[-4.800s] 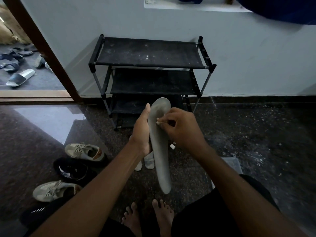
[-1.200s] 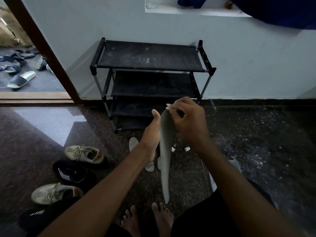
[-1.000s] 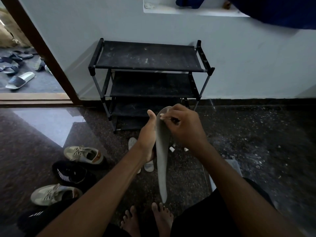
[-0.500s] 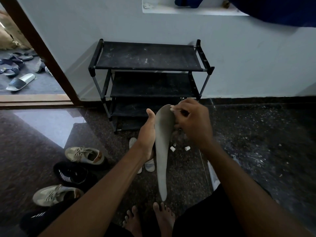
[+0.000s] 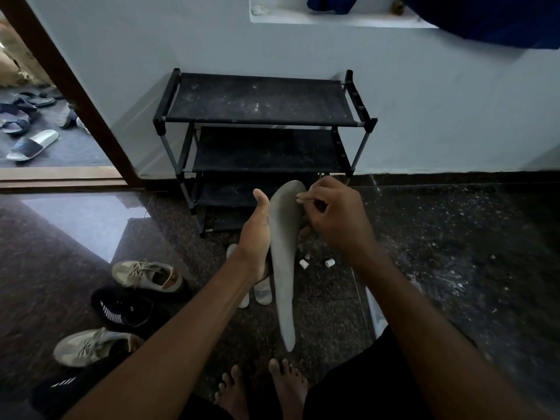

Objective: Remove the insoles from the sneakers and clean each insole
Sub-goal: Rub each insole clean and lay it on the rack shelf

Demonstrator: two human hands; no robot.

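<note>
Nearest to me, the person's bare feet [image 5: 260,386] rest on the dark speckled floor [image 5: 454,253], and just above them hangs the heel end of a grey insole [image 5: 283,268], held upright in front of the body. I judge that this keeps its face turned to the camera and lets loosened dirt fall away. The left hand [image 5: 254,237] grips the insole along its left edge, thumb straight up beside it and fingers wrapped behind. That looks to me like a brace, so the soft foam does not fold under pressure. The right hand [image 5: 333,213] is closed in a pinch at the toe edge, its fingertips [image 5: 300,197] holding a small pale item [image 5: 304,200] against the insole; I cannot tell what that item is. I read this as the cleaning step on this insole. Below the hands, two pale insoles [image 5: 262,291] lie flat on the floor, with little white caps [image 5: 304,264] just beside them. To the left, two beige sneakers [image 5: 148,274] and a black sneaker [image 5: 127,310] sit grouped within reach. Beyond stands a bare, dusty black shoe rack [image 5: 263,100] against the wall. Farther left, sandals [image 5: 31,145] lie scattered past the doorway.
</note>
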